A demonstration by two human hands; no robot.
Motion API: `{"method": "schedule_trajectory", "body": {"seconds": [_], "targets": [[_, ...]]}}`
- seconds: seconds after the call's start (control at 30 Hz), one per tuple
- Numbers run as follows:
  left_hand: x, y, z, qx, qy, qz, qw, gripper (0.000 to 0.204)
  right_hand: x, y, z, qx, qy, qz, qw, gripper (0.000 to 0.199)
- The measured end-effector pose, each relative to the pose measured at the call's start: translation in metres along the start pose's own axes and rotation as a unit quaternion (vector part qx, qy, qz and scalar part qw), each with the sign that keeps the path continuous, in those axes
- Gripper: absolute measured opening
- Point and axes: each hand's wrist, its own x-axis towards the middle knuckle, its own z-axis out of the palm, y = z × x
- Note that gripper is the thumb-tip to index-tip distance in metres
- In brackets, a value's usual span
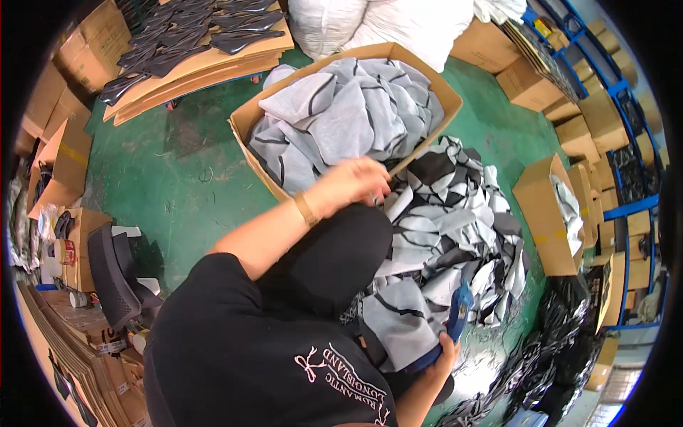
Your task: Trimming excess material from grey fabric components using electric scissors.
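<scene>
My left hand, with a tan band at the wrist, is above my bent knee beside the near edge of a large cardboard box. Its fingers are curled together; whatever they may pinch is too small to make out. Low on the right, my right hand grips the dark blue edge of a grey fabric piece. This piece has a black stripe and rests against my lap. A lighter blue part sticks up beyond the fingers. Grey fabric pieces with black stripes fill the box.
A heap of grey and black fabric pieces lies on the green floor. Black saddle-shaped parts cover a cardboard-topped cart at the back left. White sacks stand behind the box. Cartons, blue shelving and black plastic bags line the right.
</scene>
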Motion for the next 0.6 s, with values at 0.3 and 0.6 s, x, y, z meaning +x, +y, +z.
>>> {"method": "schedule_trajectory", "body": {"seconds": [0.3,0.6], "targets": [[0.1,0.056,-0.332,0.468,0.572,0.043,0.673,0.072,-0.009,-0.016,0.034,-0.108,0.105,0.065,0.986,0.045],[0.147,0.073,-0.429,0.442,0.464,-0.084,0.763,0.091,0.004,-0.022,0.073,-0.197,0.152,0.111,0.962,0.041]]}}
